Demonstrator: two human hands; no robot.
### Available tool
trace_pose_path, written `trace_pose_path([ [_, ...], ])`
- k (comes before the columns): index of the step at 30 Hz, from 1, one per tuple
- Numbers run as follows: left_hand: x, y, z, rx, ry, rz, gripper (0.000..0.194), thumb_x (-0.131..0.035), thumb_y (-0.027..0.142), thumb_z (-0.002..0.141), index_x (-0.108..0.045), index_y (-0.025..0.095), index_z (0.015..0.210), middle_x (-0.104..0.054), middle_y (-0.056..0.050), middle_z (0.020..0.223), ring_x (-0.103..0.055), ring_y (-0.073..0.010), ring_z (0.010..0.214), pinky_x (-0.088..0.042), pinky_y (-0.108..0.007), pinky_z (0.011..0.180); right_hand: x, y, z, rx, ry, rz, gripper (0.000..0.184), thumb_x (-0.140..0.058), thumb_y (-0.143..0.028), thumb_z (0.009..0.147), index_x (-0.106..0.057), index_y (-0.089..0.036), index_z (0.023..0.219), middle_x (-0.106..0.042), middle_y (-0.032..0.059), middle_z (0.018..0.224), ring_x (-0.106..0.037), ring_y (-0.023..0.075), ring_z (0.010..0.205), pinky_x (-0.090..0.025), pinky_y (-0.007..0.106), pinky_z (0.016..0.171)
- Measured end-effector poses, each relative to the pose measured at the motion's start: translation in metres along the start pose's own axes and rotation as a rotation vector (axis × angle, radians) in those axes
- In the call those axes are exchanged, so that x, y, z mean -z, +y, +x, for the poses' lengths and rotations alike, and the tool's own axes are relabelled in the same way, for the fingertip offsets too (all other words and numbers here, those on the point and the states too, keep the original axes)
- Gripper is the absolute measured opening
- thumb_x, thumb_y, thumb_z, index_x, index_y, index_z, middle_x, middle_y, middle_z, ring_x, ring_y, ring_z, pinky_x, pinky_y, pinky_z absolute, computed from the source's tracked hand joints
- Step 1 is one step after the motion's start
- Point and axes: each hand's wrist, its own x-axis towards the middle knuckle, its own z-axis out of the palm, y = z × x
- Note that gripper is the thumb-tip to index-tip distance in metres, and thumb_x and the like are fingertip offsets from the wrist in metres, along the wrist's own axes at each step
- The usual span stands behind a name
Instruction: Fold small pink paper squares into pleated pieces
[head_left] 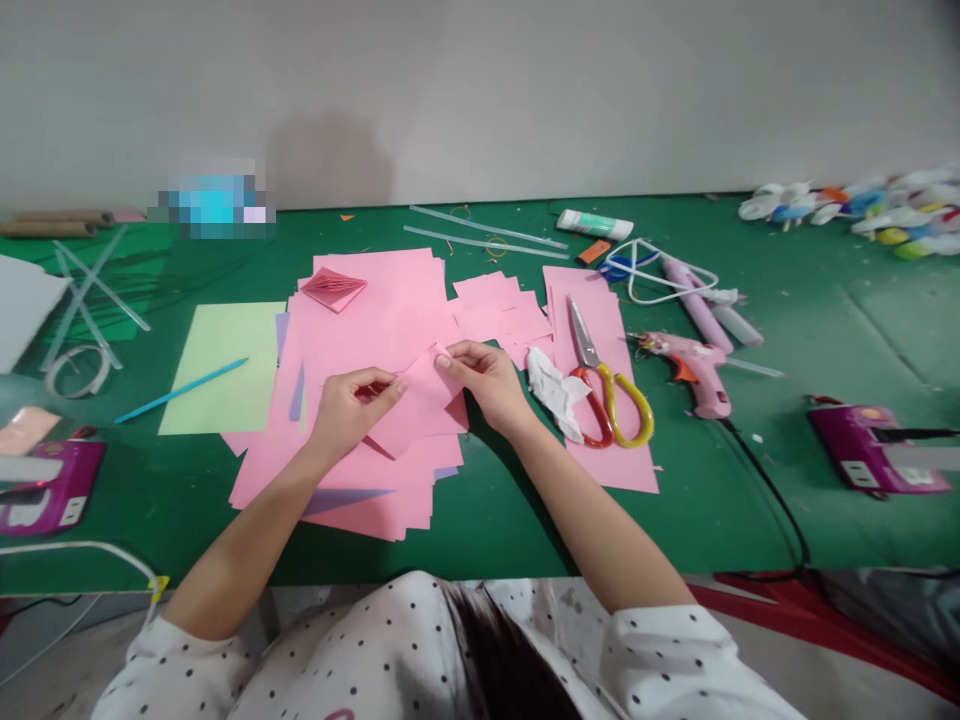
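Observation:
Between my two hands is a small pink paper square [416,405], tilted and creased, held just above a stack of larger pink sheets [360,340]. My left hand [356,405] pinches its left corner between thumb and fingers. At the upper right corner my right hand [480,378] has thumb and fingertips closed on the paper. A folded pink paper piece [335,288] with layered pleats lies on the stack's upper left. Several small pink squares [502,310] are spread beyond my right hand. Crumpled white tissue [553,390] lies close to my right wrist.
Scissors [600,385] with red and yellow handles rest on pink strips at right. Beyond them are a pink glue gun [694,370] and purple power box [874,445]. A blue pencil [184,388] crosses pale green paper [225,350]. Clear glue sticks [487,240] lie behind the stack.

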Motion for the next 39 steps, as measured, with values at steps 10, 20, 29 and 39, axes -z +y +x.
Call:
trace_pose_path([
  [10,0.0003,0.0009,0.0004,0.010,-0.014,-0.004,0.028,-0.075,0.047,0.081,-0.079,0.019,0.085,-0.077,-0.005,0.084,-0.069,-0.0184,0.076,-0.055,-0.030,0.071,0.0011,0.0010,0.0004,0.002,0.009,0.013,0.032,-0.086,-0.049,0.064,-0.073,-0.022,0.076,-0.072,-0.0002,0.071,-0.061,0.0130,0.062,-0.050,0.028,0.061],
  [20,0.0003,-0.0005,0.0012,0.038,-0.022,-0.014,0.028,-0.075,0.047,0.080,-0.079,0.020,0.082,-0.078,-0.005,0.084,-0.070,-0.0191,0.076,-0.056,-0.031,0.072,0.0010,0.0016,0.0009,0.013,0.005,0.003,0.032,-0.085,-0.048,0.065,-0.073,-0.021,0.078,-0.073,0.0005,0.074,-0.063,0.0137,0.064,-0.051,0.028,0.062],
  [29,0.0028,-0.0035,0.0030,0.028,-0.034,-0.011,0.020,-0.077,0.041,0.079,-0.079,0.021,0.079,-0.078,-0.004,0.083,-0.071,-0.0195,0.078,-0.056,-0.029,0.071,0.0004,0.0011,0.0001,0.031,0.011,0.008,0.030,-0.086,-0.047,0.065,-0.073,-0.022,0.076,-0.071,-0.0009,0.071,-0.060,0.0126,0.063,-0.048,0.027,0.062],
  [39,0.0024,0.0022,0.0008,-0.028,-0.017,0.024,0.019,-0.075,0.038,0.082,-0.080,0.020,0.081,-0.079,-0.005,0.085,-0.073,-0.0190,0.078,-0.058,-0.028,0.071,0.0004,-0.0020,0.0000,0.059,-0.017,0.003,0.033,-0.086,-0.049,0.064,-0.074,-0.022,0.078,-0.072,-0.0001,0.074,-0.062,0.0131,0.066,-0.051,0.027,0.063],
])
